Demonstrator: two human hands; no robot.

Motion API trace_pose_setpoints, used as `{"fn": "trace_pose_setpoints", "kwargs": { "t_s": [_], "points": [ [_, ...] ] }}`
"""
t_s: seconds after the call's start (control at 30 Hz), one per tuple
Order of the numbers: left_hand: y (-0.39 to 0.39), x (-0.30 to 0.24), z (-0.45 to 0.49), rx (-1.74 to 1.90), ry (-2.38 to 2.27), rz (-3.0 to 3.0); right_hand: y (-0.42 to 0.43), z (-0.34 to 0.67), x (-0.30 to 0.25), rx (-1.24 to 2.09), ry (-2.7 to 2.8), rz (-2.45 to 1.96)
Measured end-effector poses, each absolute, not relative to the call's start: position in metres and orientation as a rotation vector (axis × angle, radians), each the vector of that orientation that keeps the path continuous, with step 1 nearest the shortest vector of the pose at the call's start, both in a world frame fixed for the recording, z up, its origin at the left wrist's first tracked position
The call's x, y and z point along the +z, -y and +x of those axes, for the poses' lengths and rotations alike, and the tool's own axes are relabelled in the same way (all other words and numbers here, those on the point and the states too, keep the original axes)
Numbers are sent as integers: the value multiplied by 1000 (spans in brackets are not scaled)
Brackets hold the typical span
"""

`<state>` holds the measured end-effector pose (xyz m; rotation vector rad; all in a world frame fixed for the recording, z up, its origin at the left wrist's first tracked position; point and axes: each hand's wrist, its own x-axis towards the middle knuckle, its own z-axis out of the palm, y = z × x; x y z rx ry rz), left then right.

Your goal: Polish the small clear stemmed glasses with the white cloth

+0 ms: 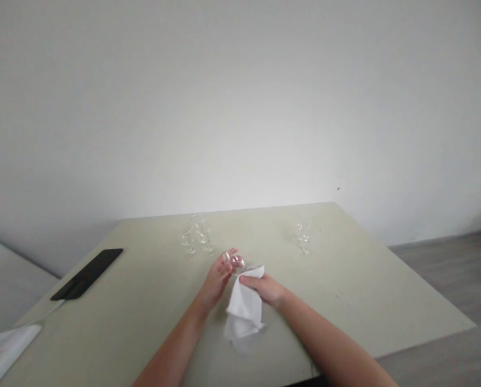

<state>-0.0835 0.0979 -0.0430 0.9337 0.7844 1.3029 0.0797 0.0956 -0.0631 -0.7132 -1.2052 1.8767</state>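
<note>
In my left hand [219, 277] is a clear drinking glass [236, 262], tilted on its side, with the fingers wrapped round its bowl. My right hand [267, 288] grips a white cloth [245, 306], which hangs down over the table between my forearms. The cloth's upper edge meets the right end of the glass, where part of the glass is hidden. Beyond my left hand stands a cluster of clear stemmed glasses [200, 234]. Farther right, apart from both hands, more clear glassware [304, 236] stands close together.
The pale table [160, 312] reaches back to a white wall [240, 107]. A flat black object [87, 274] lies along its left side. At the lower left corner is a white packet [12, 346]. Grey floor [434, 274] shows past the table's right edge.
</note>
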Motion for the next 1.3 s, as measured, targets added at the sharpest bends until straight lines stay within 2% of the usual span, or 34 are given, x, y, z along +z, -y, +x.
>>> {"fn": "trace_pose_setpoints", "kwargs": {
  "t_s": [0.1, 0.27, 0.33, 0.5, 0.57, 0.7, 0.77, 0.93, 1.0, 1.17, 1.23, 1.3],
  "points": [
    [-97, -42, -83, 1281, -721, 934, -97, 81, -62, 1953, 1118, -693],
    [-104, -48, -80, 1353, -857, 985, -103, 80, -63, 1627, 1357, -740],
    [-104, -49, -81, 1351, -904, 979, -102, 80, -64, 1596, 1371, -767],
    [-98, -46, -83, 1207, -666, 932, -95, 82, -62, 2017, 1137, -706],
    [-98, -45, -81, 1230, -674, 943, -95, 82, -59, 1891, 1234, -698],
    [-101, -46, -80, 1329, -858, 1097, -99, 84, -54, 1413, 1543, -754],
    [-101, -46, -81, 1317, -860, 1122, -100, 84, -54, 1434, 1564, -734],
    [-96, -43, -83, 1284, -756, 1023, -95, 81, -57, 1810, 1358, -688],
    [-96, -42, -82, 1284, -775, 1024, -96, 81, -58, 1757, 1368, -698],
    [-102, -44, -81, 1322, -922, 1175, -101, 83, -60, 1254, 1709, -719],
    [-102, -44, -81, 1314, -916, 1152, -101, 82, -61, 1299, 1689, -692],
    [-100, -42, -82, 1301, -867, 1070, -100, 81, -62, 1498, 1548, -675]
  ]
}}
